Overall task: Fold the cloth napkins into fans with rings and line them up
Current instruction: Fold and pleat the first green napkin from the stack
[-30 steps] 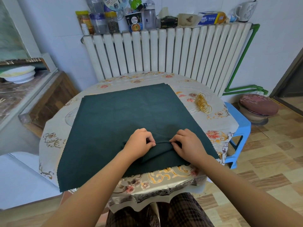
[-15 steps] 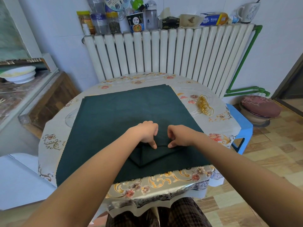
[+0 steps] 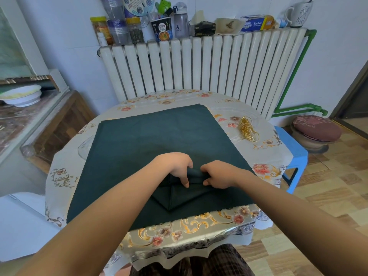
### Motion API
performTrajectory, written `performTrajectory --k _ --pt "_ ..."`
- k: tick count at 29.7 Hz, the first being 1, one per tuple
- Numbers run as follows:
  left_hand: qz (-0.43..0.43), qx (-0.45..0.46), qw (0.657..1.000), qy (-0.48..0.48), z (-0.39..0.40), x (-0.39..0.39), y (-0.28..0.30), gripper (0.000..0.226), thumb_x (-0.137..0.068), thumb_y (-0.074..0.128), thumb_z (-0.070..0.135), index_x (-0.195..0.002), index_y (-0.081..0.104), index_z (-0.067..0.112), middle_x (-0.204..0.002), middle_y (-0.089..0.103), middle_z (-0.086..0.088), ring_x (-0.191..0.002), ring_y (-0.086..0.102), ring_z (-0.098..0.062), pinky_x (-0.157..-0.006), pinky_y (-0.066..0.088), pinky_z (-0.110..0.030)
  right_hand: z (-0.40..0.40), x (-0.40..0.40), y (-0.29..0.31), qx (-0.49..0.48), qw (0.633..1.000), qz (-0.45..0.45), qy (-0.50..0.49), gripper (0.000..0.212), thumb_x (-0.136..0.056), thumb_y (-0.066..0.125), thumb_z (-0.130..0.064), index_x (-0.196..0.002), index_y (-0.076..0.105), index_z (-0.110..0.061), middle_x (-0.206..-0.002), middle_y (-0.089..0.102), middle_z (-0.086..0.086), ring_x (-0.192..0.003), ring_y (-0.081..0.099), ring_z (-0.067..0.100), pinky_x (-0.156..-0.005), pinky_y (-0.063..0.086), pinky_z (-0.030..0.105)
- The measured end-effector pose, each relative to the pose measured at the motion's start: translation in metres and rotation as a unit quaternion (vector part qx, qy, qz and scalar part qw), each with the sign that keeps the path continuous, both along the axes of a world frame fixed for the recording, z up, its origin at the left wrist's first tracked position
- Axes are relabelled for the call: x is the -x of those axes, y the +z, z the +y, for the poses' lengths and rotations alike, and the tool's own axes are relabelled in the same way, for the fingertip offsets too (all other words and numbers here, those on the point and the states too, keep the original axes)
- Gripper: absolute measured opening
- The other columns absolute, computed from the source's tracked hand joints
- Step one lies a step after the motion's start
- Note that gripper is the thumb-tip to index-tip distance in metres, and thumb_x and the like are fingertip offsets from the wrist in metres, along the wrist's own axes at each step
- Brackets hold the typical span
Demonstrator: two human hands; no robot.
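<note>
A dark green cloth napkin [image 3: 151, 140] lies spread over the round table, its near corner folded back toward the middle. My left hand [image 3: 176, 166] and my right hand [image 3: 218, 174] sit side by side near the cloth's centre. Both pinch a raised pleat of the napkin between thumb and fingers. A pile of gold rings [image 3: 248, 131] lies on the table at the right, beyond the cloth's edge and well away from both hands.
The table [image 3: 199, 224] has a flowered plastic cover. Behind it stands a white radiator [image 3: 199, 64] with jars, bottles and boxes on top. A blue stool [image 3: 294, 154] stands at the right, a wooden counter [image 3: 39, 124] at the left.
Both hands slid away from me along the cloth, carrying the folded corner farther in. They now pinch up a fresh pleat near the centre.
</note>
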State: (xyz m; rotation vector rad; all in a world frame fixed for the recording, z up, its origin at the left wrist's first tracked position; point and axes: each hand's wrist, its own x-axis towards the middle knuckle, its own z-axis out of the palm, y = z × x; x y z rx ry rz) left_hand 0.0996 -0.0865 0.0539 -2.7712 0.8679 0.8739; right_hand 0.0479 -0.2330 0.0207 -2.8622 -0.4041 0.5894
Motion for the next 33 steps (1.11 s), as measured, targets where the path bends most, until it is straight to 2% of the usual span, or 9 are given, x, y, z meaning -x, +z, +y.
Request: performTrajectory --k 4,7,10,12,14,17,19,27,33 --pt "0.026 -0.035 0.999 0.016 0.006 0.002 0.010 0.043 -0.069 0.082 0.038 -0.096 0.059 0.015 -0.087 0.059 0.003 -0.082 0.055 -0.019 -0.070 0.044 -0.030 0.003 0.003 0.002 -0.040 0.999 -0.007 -0.001 0.016 -0.094 0.054 -0.024 -0.107 0.053 -0.015 -0.106 0.058 0.007 -0.091 0.053 0.020 -0.076 0.043 0.031" --pt "-0.021 -0.047 0.999 0.017 0.010 0.001 0.023 0.042 -0.067 0.084 0.038 -0.080 0.052 0.014 -0.074 0.053 0.004 -0.073 0.052 -0.019 -0.066 0.042 -0.029 0.008 0.000 0.007 -0.052 0.998 -0.038 0.002 0.013 -0.094 0.053 -0.024 -0.102 0.050 -0.014 -0.104 0.059 0.008 -0.091 0.054 0.023 -0.075 0.043 0.034" --pt "-0.174 -0.046 0.984 0.001 0.014 -0.002 0.039 0.042 -0.071 0.080 0.039 -0.077 0.046 0.016 -0.069 0.047 0.005 -0.076 0.050 -0.021 -0.063 0.039 -0.028 0.011 -0.007 0.011 -0.051 0.983 -0.177 -0.018 0.015 -0.094 0.051 -0.022 -0.101 0.049 -0.009 -0.102 0.059 0.011 -0.096 0.053 0.030 -0.072 0.037 0.035" --pt "-0.306 -0.061 0.949 -0.039 0.014 -0.001 0.047 0.029 -0.080 0.073 0.029 -0.074 0.047 0.018 -0.073 0.052 0.003 -0.075 0.050 -0.020 -0.061 0.036 -0.028 0.013 -0.010 0.011 -0.066 0.953 -0.294 -0.031 0.016 -0.093 0.051 -0.019 -0.103 0.053 -0.007 -0.099 0.060 0.011 -0.094 0.052 0.031 -0.072 0.033 0.034" --pt "-0.375 -0.082 0.920 -0.075 0.014 0.006 0.047 0.021 -0.085 0.064 0.017 -0.074 0.047 0.019 -0.074 0.053 0.003 -0.073 0.050 -0.021 -0.061 0.035 -0.029 0.014 -0.006 0.007 -0.095 0.931 -0.350 -0.031 0.015 -0.091 0.055 -0.015 -0.100 0.057 -0.003 -0.093 0.062 0.014 -0.088 0.053 0.034 -0.072 0.034 0.035" --pt "-0.328 -0.106 0.934 -0.091 0.018 0.024 0.030 0.008 -0.087 0.065 0.021 -0.091 0.058 0.020 -0.095 0.064 0.001 -0.090 0.061 -0.023 -0.064 0.036 -0.030 0.014 0.010 -0.008 -0.113 0.946 -0.304 -0.010 0.017 -0.092 0.055 -0.020 -0.106 0.058 -0.009 -0.101 0.062 0.008 -0.094 0.052 0.025 -0.080 0.037 0.031" --pt "-0.273 -0.117 0.952 -0.077 0.021 0.035 0.019 0.020 -0.082 0.072 0.030 -0.094 0.059 0.020 -0.101 0.065 -0.001 -0.094 0.062 -0.023 -0.065 0.039 -0.031 0.015 0.020 -0.018 -0.123 0.962 -0.245 0.002 0.019 -0.093 0.055 -0.024 -0.108 0.057 -0.014 -0.106 0.060 0.003 -0.099 0.051 0.020 -0.083 0.038 0.028" --pt "-0.152 -0.134 0.978 -0.038 0.029 0.050 0.006 0.041 -0.072 0.077 0.048 -0.086 0.053 0.018 -0.082 0.056 0.002 -0.077 0.055 -0.020 -0.061 0.042 -0.030 0.020 0.033 -0.022 -0.130 0.980 -0.149 -0.001 0.018 -0.090 0.059 -0.026 -0.105 0.058 -0.015 -0.104 0.061 0.003 -0.097 0.052 0.019 -0.078 0.038 0.027" --pt "-0.050 -0.051 0.997 0.002 0.045 0.045 0.009 0.046 -0.074 0.071 0.058 -0.075 0.053 0.015 -0.070 0.055 0.001 -0.065 0.053 -0.016 -0.054 0.038 -0.027 0.019 0.030 -0.017 -0.155 0.980 -0.114 -0.039 0.019 -0.082 0.070 -0.029 -0.096 0.064 -0.018 -0.095 0.065 -0.002 -0.085 0.054 0.014 -0.070 0.040 0.025"
